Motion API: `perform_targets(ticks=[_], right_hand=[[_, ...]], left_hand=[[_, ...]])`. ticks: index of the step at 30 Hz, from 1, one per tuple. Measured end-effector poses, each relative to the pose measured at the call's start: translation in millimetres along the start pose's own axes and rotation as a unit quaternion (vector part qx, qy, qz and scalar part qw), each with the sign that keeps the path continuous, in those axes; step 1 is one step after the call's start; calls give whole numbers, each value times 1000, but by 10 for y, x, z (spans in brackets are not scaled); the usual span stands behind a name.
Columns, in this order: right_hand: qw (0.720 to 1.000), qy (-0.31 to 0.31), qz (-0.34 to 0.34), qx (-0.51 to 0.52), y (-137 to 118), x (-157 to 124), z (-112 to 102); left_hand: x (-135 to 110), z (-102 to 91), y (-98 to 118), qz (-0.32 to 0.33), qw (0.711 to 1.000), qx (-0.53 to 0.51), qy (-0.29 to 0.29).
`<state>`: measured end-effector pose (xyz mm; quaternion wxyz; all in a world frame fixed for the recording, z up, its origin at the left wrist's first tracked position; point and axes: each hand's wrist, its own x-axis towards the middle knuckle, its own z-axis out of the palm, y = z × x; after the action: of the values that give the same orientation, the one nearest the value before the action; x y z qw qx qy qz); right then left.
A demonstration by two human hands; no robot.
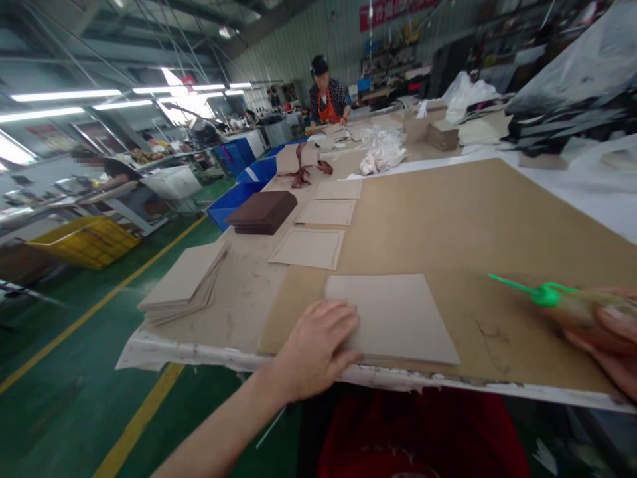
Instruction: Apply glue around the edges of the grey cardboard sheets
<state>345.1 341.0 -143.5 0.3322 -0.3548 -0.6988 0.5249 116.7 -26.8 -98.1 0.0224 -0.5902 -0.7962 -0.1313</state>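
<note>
My left hand (323, 342) lies over the left edge of a beige rectangular panel (398, 315), its fingers stretched out on top. More than one layer shows at the panel's near edge. At the far right, my right hand (607, 332) is wrapped round a squeeze bottle (577, 312) with a thin green nozzle pointing left. Motion blurs this hand and the bottle, and the frame edge cuts them off. The bottle is apart from the panel. Beyond my left hand lie several separate beige panels (308, 248) with lines along their edges.
A beige panel stack (182, 279) stands at the table's left edge, with a dark brown stack (262, 211) behind it. A large brown board (448, 226) covers much of the table. Blue bins (233, 199) stand alongside. A person in an orange apron (327, 106) works at the far end.
</note>
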Motion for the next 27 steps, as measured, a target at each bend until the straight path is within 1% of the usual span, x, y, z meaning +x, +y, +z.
perform_targets(ticks=[1, 2, 3, 4, 6, 9, 11, 13, 16, 18, 20, 23, 25, 27], right_hand=[[997, 2, 50, 60, -66, -7, 16], [989, 6, 92, 112, -130, -21, 33], [982, 8, 120, 148, -191, -39, 52], [978, 5, 128, 162, -247, -61, 74], [976, -8, 124, 179, -347, -111, 131], [975, -53, 101, 189, -464, -192, 249], [977, -94, 76, 178, -522, -249, 342], [977, -142, 44, 152, -570, -302, 447], [974, -214, -11, 76, -654, -376, 646], [964, -257, -66, 16, -735, -426, 811], [943, -306, -130, -32, -825, -476, 997], [900, -375, -213, -70, -939, -533, 1283], [877, -397, -256, -91, -989, -547, 1454], [858, -407, -292, -112, -1024, -544, 1594]], left_hand=[[-107, 97, 163, -2, 1000, 11, 2], [-183, 194, 286, -8, 1000, 23, 13], [-233, 288, 369, -14, 999, 33, 24], [-262, 376, 419, -21, 998, 41, 40], [-278, 526, 446, -34, 996, 51, 69], [-262, 668, 449, -54, 990, 62, 113], [-245, 721, 507, -64, 987, 66, 134], [-223, 771, 618, -59, 986, 68, 143], [-174, 885, 808, -22, 987, 70, 141], [-139, 976, 890, -11, 986, 71, 148], [-111, 1051, 924, -16, 984, 70, 161], [-88, 1102, 929, -28, 982, 57, 180], [-76, 1108, 928, -28, 979, 44, 197], [-61, 1110, 930, -25, 975, 34, 216]])
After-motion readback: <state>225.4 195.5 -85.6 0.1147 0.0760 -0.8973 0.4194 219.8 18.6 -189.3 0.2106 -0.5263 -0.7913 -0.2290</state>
